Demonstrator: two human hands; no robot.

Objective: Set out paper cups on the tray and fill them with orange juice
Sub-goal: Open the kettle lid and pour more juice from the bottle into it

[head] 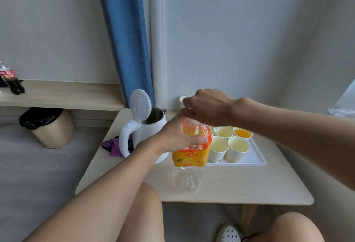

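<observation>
A clear plastic juice bottle (189, 157) with an orange label stands upright on the small table; it looks empty. My left hand (176, 136) grips its upper body. My right hand (207, 107) is closed over the bottle's top, hiding the cap. Behind the bottle, a white tray (257, 157) carries several white paper cups. The two front cups (218, 148) (238, 149) look pale inside, and one back cup (242, 133) holds orange juice. Another paper cup (182, 100) stands against the wall behind my right hand.
A white electric kettle (142, 126) with its lid open stands left of the bottle, a purple cloth (113, 145) beside it. A cola bottle (11, 80) sits on the left shelf, a bin (48, 126) below it. My knees are under the table's front edge.
</observation>
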